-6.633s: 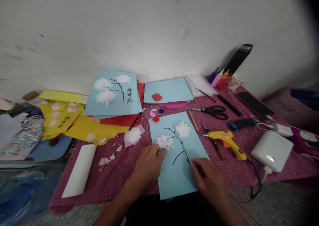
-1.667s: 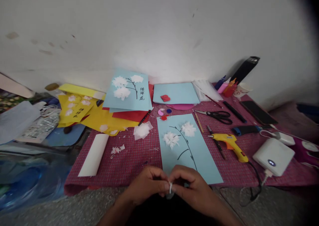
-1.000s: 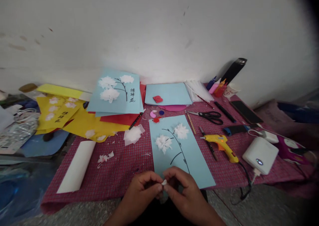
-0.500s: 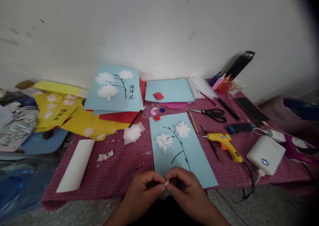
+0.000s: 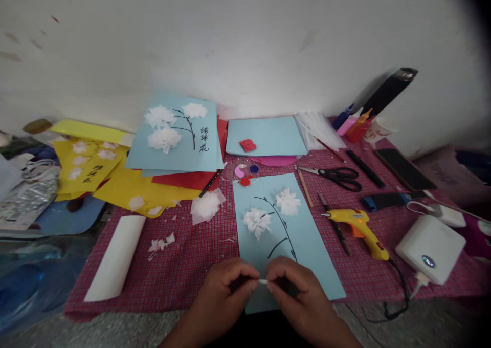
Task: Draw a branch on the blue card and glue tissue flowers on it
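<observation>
Between my two hands is a small white piece of paper, thin and apparently rolled or twisted. My left hand pinches one end with thumb and forefinger, and my right hand pinches the other. Both hang over the near edge of a light blue sheet. On that sheet are a drawn black branch and two white paper flowers, one on the left and one on the right. To the left lies a stack of thin white paper pieces.
A yellow glue gun, black scissors and a white power box lie to the right. A finished flower picture leans at the back left. White rolled paper and paper scraps are on the left.
My hands have drawn slightly apart, so more of the white paper piece shows as a thin strip between the fingertips. The camera view has shifted a little.
</observation>
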Demonstrator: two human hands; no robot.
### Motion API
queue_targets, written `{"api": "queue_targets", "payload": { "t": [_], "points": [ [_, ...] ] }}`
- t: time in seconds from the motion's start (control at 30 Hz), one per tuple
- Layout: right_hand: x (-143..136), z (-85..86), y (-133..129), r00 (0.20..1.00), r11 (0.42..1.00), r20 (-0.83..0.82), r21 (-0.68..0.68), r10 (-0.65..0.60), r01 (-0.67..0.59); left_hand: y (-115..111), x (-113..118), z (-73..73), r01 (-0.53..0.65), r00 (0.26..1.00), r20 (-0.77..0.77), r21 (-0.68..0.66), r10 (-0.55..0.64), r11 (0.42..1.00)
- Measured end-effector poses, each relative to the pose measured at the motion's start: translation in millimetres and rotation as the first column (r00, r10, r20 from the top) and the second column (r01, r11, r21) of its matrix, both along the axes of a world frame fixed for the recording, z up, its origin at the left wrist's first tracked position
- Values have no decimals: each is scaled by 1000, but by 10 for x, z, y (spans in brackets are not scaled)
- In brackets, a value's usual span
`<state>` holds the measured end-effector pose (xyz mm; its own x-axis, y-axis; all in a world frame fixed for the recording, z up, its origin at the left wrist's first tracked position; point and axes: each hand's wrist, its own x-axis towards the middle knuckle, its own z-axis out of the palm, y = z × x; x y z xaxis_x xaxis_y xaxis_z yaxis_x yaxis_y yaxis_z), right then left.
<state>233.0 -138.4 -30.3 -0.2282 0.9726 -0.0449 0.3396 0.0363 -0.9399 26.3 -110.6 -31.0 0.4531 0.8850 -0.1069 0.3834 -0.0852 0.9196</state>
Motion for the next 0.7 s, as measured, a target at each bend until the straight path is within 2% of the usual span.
{"api": "queue_targets", "payload": {
  "t": [0.07,0.13,0.23,0.43,0.7],
  "points": [
    [68,0,60,999,1000,24,4,-25,25,89,-40,-45,-1,996,-84,189,17,982],
    [139,-17,121,997,999,55,15,-46,46,197,-61,-88,32,976,-212,364,49,931],
    [214,-65,194,993,997,96,46,-73,69,359,-38,-111,123,914,-394,491,94,862],
    [231,-157,252,986,991,138,108,-90,75,517,45,-77,242,850,-520,528,85,814],
    [236,-221,248,984,987,157,148,-89,65,534,33,-127,234,840,-533,522,99,820]
  ]
}}
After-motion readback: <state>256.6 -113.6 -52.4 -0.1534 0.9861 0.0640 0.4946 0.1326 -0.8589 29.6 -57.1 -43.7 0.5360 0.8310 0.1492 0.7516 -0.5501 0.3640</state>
